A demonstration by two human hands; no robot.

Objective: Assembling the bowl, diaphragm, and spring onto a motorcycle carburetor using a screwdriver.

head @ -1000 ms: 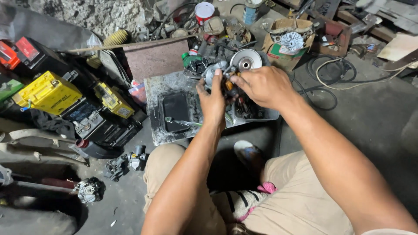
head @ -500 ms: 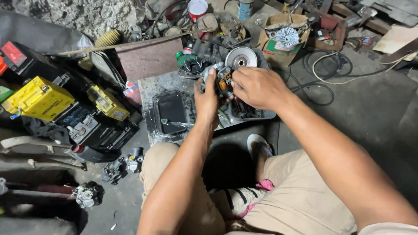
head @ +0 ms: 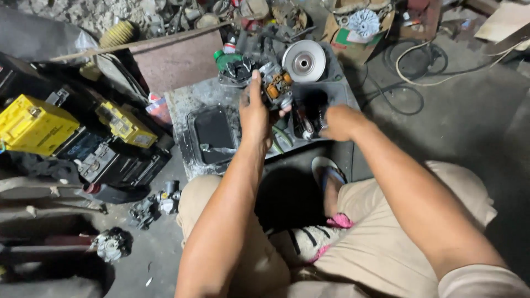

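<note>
Left hand [head: 255, 113] gripping small carburetor-like part [head: 277, 87] with orange fittings, held just above grimy metal tray [head: 182, 105]. Right hand [head: 339, 122] closed in loose fist over dark parts on tray's right side; contents of fist cannot tell. Silver pulley disc [head: 304, 61] just behind part.

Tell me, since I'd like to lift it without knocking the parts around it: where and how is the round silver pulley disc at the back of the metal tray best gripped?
Grip the silver pulley disc by its outer rim, coming from above and the right. It lies flat with its face up, and its right edge looks free, while the left hand and the carburetor it holds crowd the left side.
</note>
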